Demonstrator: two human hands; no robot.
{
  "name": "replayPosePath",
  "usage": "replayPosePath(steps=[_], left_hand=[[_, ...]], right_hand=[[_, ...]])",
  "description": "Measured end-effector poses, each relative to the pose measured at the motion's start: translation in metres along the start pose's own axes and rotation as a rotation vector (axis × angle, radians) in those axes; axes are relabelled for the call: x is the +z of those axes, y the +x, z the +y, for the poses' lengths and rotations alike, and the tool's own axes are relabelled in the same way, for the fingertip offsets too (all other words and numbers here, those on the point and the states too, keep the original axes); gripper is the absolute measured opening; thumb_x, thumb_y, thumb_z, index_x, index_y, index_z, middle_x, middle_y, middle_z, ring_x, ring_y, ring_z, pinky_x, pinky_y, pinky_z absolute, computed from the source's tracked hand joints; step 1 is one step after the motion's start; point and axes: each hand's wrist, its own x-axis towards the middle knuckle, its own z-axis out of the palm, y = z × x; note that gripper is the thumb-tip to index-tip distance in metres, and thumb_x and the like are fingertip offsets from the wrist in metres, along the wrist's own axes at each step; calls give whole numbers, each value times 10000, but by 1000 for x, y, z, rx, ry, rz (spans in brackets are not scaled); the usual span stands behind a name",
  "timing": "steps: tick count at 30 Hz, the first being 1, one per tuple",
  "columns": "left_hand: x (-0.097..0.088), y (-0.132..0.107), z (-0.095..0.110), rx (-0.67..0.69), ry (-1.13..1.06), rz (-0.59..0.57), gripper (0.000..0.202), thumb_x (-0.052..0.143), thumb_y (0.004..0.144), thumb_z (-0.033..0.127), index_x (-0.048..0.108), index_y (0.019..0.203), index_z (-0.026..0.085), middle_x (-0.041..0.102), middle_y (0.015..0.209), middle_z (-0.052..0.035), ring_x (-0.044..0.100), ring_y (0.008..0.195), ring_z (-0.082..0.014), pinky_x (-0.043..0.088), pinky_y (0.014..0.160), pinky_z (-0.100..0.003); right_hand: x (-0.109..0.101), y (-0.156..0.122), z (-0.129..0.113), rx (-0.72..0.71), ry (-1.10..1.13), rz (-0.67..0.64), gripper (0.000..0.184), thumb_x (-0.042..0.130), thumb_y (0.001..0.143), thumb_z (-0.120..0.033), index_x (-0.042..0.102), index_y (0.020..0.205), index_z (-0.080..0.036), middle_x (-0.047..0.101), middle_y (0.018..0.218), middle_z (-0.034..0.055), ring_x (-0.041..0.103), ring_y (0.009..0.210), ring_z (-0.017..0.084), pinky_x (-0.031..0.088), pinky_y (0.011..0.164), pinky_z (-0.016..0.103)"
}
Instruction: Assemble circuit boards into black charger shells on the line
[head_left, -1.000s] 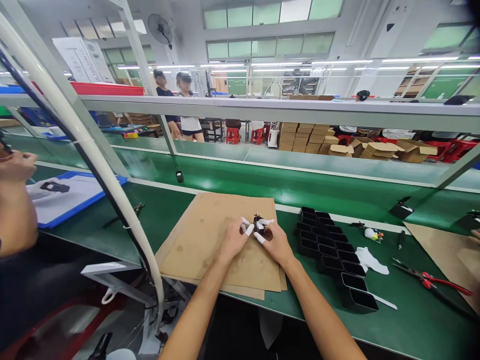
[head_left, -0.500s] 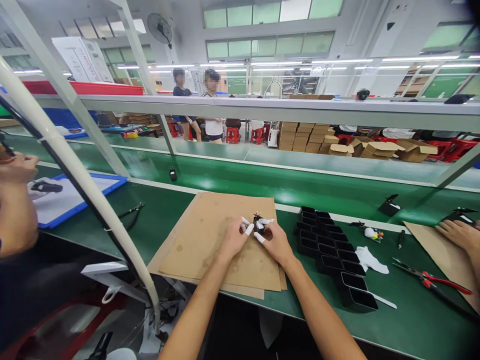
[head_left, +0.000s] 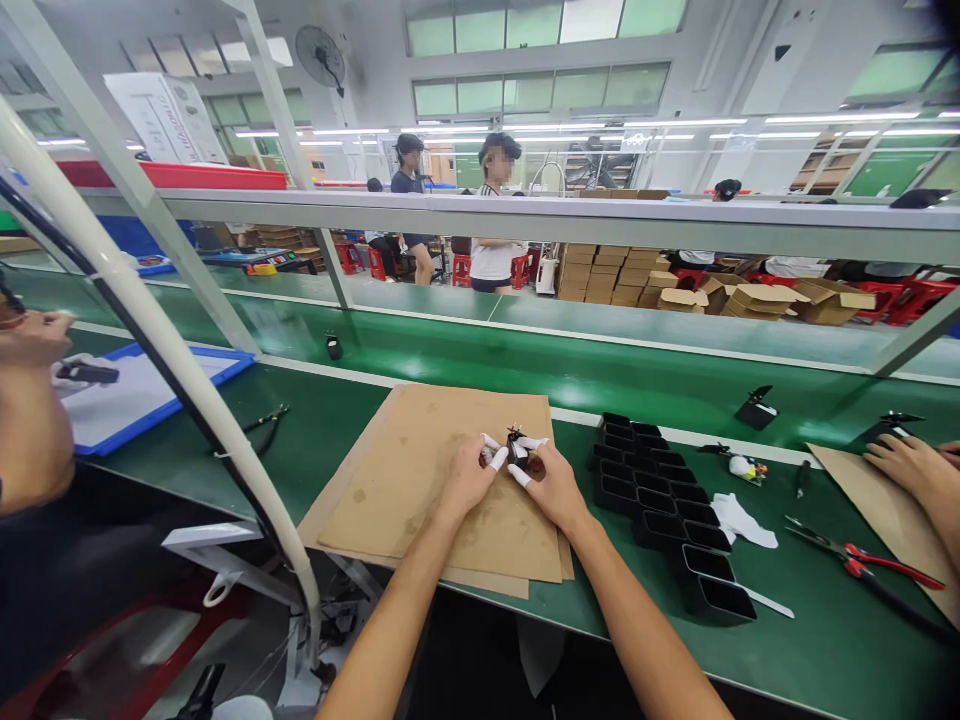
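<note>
My left hand (head_left: 469,478) and my right hand (head_left: 553,482) meet over the right part of a brown cardboard sheet (head_left: 420,470). Both wear white finger covers on some fingertips. Between them is a small black box-shaped part (head_left: 517,455) with a white patch and thin prongs at its top. Fingers of each hand close on it from either side, partly hiding it. Just right of my right hand stand several black open-topped plastic cups (head_left: 660,495) packed in rows.
Red-handled pliers (head_left: 855,560), a white cloth (head_left: 742,520) and a small wired part (head_left: 746,467) lie at right. Cutters (head_left: 266,425) rest at left. Behind runs a green conveyor belt (head_left: 450,350) carrying black parts (head_left: 757,408). Co-workers' hands (head_left: 915,475) show at both sides.
Black parts on the belt have shifted left. Two people in the background have moved right. My hands and the part between them look nearly unchanged.
</note>
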Motion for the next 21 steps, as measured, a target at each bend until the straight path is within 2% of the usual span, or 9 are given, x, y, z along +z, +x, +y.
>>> replayPosePath(steps=[21], left_hand=[[-1,0,1,-3,-2,-4,231,605,973,426,655,867,227,652,771,1,563,702,-178,419,686,-319]], right_hand=[[-1,0,-1,-11,11,5,351,699,953,-350,660,1292,-269,685,1116,56,683,892,219,605,860,405]])
